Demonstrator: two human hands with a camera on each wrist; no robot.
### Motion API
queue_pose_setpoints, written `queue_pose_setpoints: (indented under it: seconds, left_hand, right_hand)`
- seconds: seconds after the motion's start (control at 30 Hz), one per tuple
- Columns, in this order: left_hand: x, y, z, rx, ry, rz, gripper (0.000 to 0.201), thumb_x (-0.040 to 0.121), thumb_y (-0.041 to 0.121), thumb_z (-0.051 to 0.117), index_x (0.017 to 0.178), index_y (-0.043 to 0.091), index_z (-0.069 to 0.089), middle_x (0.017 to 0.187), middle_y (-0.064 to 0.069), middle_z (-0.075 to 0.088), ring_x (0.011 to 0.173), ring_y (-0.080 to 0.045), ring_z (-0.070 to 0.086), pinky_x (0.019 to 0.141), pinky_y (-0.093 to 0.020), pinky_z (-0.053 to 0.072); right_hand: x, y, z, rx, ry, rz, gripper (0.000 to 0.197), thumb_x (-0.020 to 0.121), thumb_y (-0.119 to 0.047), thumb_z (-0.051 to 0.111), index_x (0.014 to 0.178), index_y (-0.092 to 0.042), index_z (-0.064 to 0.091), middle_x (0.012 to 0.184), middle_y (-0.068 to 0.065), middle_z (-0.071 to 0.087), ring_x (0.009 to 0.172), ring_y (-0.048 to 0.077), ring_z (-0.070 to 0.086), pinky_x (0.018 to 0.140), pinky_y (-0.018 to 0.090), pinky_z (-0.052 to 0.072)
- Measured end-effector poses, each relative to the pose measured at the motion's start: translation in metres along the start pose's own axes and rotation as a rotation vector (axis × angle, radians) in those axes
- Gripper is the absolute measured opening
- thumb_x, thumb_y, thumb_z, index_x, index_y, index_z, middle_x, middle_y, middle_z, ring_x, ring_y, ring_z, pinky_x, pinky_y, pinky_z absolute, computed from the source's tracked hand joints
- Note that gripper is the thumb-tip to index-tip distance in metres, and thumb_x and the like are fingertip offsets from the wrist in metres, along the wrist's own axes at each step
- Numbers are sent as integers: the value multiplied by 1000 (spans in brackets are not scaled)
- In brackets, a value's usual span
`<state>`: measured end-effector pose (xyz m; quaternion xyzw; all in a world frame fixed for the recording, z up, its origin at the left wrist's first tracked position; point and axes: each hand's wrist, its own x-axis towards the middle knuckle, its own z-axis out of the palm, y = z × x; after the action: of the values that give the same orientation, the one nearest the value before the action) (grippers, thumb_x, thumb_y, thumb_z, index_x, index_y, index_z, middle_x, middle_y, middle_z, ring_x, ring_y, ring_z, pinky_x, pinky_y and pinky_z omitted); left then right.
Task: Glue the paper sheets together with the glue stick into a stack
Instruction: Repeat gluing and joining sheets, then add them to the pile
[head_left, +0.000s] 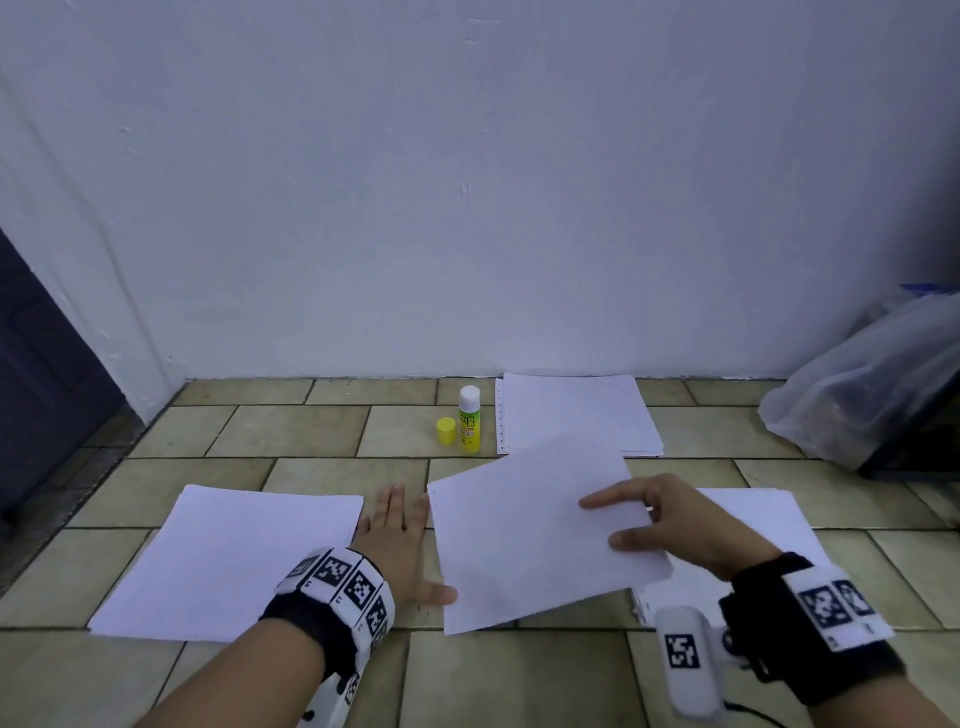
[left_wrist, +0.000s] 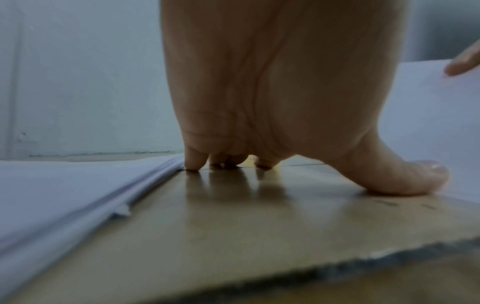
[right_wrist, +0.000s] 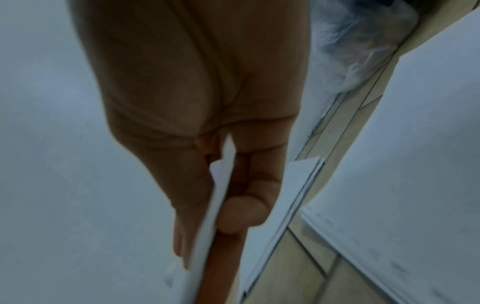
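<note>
Matt white paper sheet (head_left: 530, 530), glossy tiled floor (head_left: 322, 431)

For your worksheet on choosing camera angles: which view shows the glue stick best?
The head view: the glue stick stands upright and uncapped on the floor, its yellow cap beside it, left of the far paper pile. In the left wrist view the palm hides that spot. The right wrist view shows only paper and hand.

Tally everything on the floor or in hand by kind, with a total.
Paper piles on the floor: 3 (left, far, right)
Held sheet: 1
Glue stick: 1
Yellow cap: 1
Plastic bag: 1
Total: 7
</note>
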<state>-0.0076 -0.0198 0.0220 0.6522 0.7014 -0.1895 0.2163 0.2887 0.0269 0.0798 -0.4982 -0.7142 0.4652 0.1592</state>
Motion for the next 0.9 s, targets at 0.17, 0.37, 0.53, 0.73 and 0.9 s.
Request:
queue_pose_setpoints:
  seconds: [0.17,0.37,0.53,0.73,0.9]
  left_hand:
    - [0,0,3,27,2,-8,122,76,72,56,149,14,-22,154,-19,-28,145,-30,-23,120,-46,0]
    - [8,0,5,68,-11,-31,125,73,76,55,149,14,-23,154,-20,-28,144,-33,-22,118,-49,0]
    - [9,0,7,73,2,-42,125,73,76,55,149,16,-23,153,-19,-29,144,-33,-23,119,-49,0]
    - [10,1,10,62,39,-54,124,73,75,58,150,18,-21,154,-17,-28,144,-32,-23,120,-48,1]
    - [11,0,12,58,55,-41,123,73,74,57,150,18,-21,154,-18,-29,144,-32,-24,120,-46,1]
  right_hand:
    - [-1,1,-36,110,116,-64,46,75,8,73,95,-33,76,110,-8,71,93,5,67,80,19,53]
    - [24,-23,-74,150,372,-123,46,78,9,68,114,-20,65,100,0,67,66,-12,61,63,0,43]
    - [71,-26,-96,21,505,-65,46,82,3,68,121,-19,63,108,5,62,75,-4,59,62,0,42]
    - [132,0,-88,-157,406,135,41,85,3,64,121,-16,66,108,17,65,84,24,58,72,11,42]
    - [165,22,-83,-328,267,230,46,81,4,66,118,-23,65,142,9,47,123,29,50,91,22,35]
